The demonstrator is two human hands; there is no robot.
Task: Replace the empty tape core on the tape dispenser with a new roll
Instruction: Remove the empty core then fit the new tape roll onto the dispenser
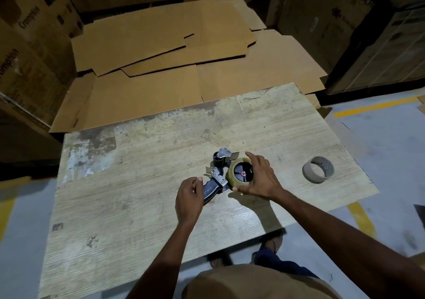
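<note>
Flat lies the tape dispenser (212,190), handle nearward, new roll (230,175) rightward.

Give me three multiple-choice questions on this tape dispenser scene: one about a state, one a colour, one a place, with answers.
1. On the table, the new roll is:
A) lying loose
B) seated on the tape dispenser hub, gripped by the right hand
C) unspooled

2. The handle is:
A) white
B) black
C) orange

3. The empty core is:
A) on the hub
B) in the right hand
C) on the table, right of the dispenser

Answers:
1 B, the roll rings the hub, with fingers curled round it.
2 B, the grip shows dark.
3 C, it stands alone near the right edge.
</note>
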